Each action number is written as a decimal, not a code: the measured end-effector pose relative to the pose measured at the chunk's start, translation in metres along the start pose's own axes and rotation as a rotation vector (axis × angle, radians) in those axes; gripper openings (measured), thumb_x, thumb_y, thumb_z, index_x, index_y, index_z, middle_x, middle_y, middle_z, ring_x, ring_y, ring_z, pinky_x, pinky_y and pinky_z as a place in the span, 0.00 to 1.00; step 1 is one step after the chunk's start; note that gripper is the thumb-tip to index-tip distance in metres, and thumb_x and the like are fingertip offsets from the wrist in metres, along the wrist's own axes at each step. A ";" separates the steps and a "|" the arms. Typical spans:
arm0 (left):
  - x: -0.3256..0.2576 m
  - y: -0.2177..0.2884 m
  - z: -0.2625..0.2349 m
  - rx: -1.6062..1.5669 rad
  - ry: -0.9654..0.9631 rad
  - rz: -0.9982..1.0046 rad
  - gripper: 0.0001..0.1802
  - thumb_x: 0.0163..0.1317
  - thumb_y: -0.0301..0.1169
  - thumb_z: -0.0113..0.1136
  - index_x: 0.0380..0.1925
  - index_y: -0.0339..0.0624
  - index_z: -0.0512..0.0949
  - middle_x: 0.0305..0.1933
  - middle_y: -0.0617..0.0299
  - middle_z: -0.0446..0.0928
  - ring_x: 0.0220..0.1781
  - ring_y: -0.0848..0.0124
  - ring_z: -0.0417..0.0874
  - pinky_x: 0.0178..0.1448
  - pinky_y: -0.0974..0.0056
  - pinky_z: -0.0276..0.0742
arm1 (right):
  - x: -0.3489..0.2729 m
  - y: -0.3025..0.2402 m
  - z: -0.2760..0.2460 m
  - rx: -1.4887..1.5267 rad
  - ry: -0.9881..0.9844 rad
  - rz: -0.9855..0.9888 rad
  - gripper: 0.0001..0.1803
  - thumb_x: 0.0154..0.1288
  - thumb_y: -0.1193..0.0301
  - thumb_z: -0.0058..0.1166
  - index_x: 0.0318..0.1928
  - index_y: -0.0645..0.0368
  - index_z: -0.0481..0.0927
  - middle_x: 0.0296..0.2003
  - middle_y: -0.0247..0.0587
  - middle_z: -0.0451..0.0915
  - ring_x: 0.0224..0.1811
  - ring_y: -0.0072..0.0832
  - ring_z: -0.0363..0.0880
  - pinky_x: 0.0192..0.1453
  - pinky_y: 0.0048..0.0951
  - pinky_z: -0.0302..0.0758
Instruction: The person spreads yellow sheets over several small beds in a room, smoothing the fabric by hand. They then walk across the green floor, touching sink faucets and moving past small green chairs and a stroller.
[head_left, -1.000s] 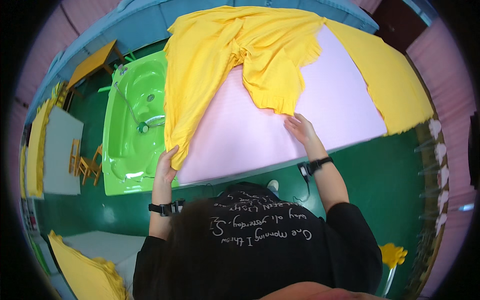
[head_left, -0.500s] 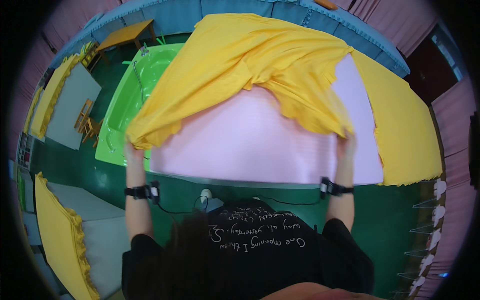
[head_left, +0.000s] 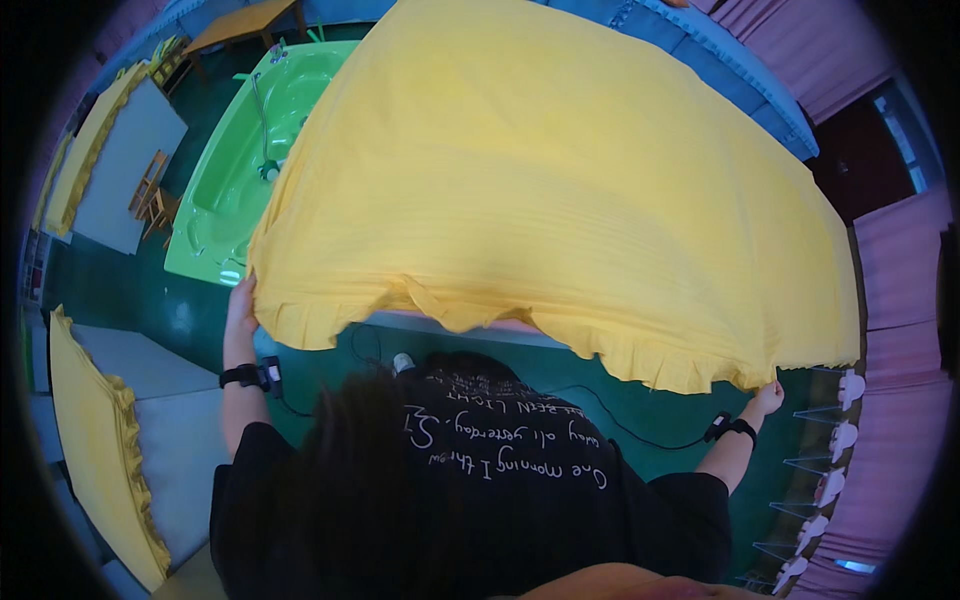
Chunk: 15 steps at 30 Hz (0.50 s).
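Observation:
A yellow bedsheet (head_left: pixel 540 180) with a ruffled edge lies spread over a large flat bed or table. Only a sliver of its pink top (head_left: pixel 512 326) shows under the near edge. My left hand (head_left: pixel 242 303) grips the sheet at its near left corner, fingers partly hidden behind the cloth. With closed fingers, my right hand (head_left: pixel 769 395) pinches the ruffled hem toward the near right. Between my hands the hem hangs in uneven waves, a small fold turned up near its middle.
A green bathtub (head_left: pixel 215 205) adjoins the sheet on the left, with a wooden table (head_left: pixel 240 28) behind it. Small wooden chairs (head_left: pixel 153 200) and another yellow-covered bed (head_left: pixel 95 440) stand further left. Pink curtains (head_left: pixel 890 420) hang on the right; a black cable (head_left: pixel 640 425) trails across the green floor.
The bunched sheet has been pulled toward me and spread flat, covering most of the pink surface. My hands have moved wider apart, the right one far to the right and nearer me.

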<state>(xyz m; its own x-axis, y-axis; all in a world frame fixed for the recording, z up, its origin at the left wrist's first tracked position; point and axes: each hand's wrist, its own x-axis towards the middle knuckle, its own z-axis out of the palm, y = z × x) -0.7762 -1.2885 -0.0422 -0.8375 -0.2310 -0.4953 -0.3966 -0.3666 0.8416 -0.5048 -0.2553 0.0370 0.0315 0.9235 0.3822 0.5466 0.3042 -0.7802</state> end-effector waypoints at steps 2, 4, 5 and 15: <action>0.002 -0.027 -0.002 -0.068 -0.001 0.000 0.21 0.63 0.35 0.47 0.53 0.35 0.64 0.49 0.54 0.72 0.49 0.64 0.75 0.51 0.60 0.72 | -0.006 0.019 0.001 -0.087 0.010 -0.027 0.09 0.55 0.73 0.52 0.37 0.63 0.76 0.34 0.41 0.77 0.33 0.30 0.75 0.37 0.28 0.72; -0.001 -0.035 0.009 0.021 0.024 0.079 0.20 0.63 0.34 0.47 0.52 0.33 0.65 0.49 0.54 0.73 0.47 0.65 0.76 0.50 0.63 0.72 | 0.005 0.044 -0.003 0.050 0.010 0.066 0.10 0.53 0.77 0.51 0.38 0.65 0.75 0.35 0.43 0.77 0.33 0.31 0.75 0.38 0.29 0.73; -0.002 -0.040 0.005 0.057 0.048 0.123 0.20 0.63 0.34 0.47 0.52 0.33 0.65 0.48 0.54 0.73 0.47 0.66 0.76 0.50 0.64 0.72 | 0.004 0.047 0.001 0.186 -0.041 0.165 0.13 0.50 0.81 0.50 0.39 0.68 0.74 0.35 0.44 0.77 0.34 0.32 0.76 0.39 0.30 0.74; 0.010 -0.052 -0.010 -0.169 0.232 0.122 0.16 0.61 0.30 0.49 0.47 0.35 0.69 0.43 0.54 0.75 0.42 0.65 0.78 0.43 0.61 0.75 | 0.008 0.037 0.002 -0.870 -0.394 -0.225 0.09 0.51 0.70 0.52 0.32 0.59 0.81 0.34 0.45 0.80 0.35 0.37 0.79 0.36 0.33 0.76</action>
<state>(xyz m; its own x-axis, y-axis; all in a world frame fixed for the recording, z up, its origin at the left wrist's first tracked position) -0.7596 -1.2809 -0.0932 -0.7593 -0.4744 -0.4454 -0.2144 -0.4638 0.8596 -0.4854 -0.2366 0.0099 -0.3446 0.9248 0.1611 0.9364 0.3508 -0.0111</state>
